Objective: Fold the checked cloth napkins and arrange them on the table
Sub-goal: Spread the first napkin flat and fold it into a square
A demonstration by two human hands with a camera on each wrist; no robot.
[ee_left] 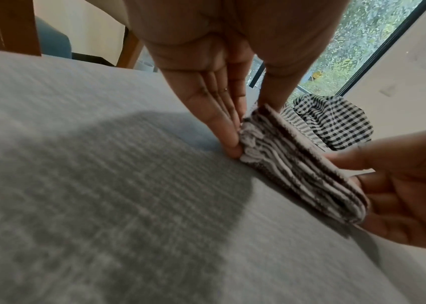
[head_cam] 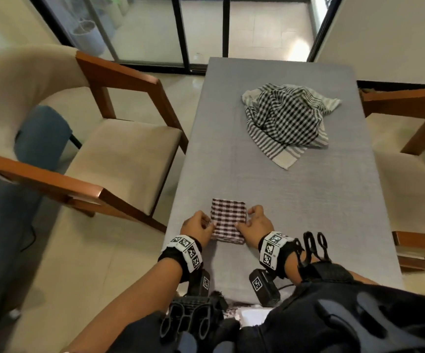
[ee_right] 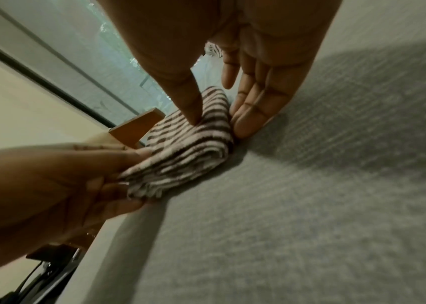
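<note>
On the near end of the long table (head_cam: 295, 200), covered in a grey woven cloth, your two hands bracket a folded brown-and-white checked napkin (head_cam: 228, 220) lying flat as a small square. Your left hand (head_cam: 198, 228) pinches its left edge: in the left wrist view the thumb sits on top of the stacked layers while the straight fingers (ee_left: 222, 123) press against the side of the fold at the tabletop. Your right hand (head_cam: 255, 225) grips the opposite edge the same way, thumb pressing down on the top layer and fingers (ee_right: 253, 107) flat along the side, tips on the grey cloth.

Farther along the table, well apart from the folded one, a black-and-white checked napkin (head_cam: 287, 121) with striped borders lies crumpled in a heap; it may be more than one cloth, the folds make that hard to tell.

To your left stands a wooden armchair (head_cam: 119, 159) with beige cushions, a blue cushion (head_cam: 40, 138) tucked against its back. Another wooden chair (head_cam: 410, 118) sits at the right edge. Beyond the table's far end, dark-framed sliding glass doors (head_cam: 180, 31) open onto a tiled patio, and the floor is pale tile.
</note>
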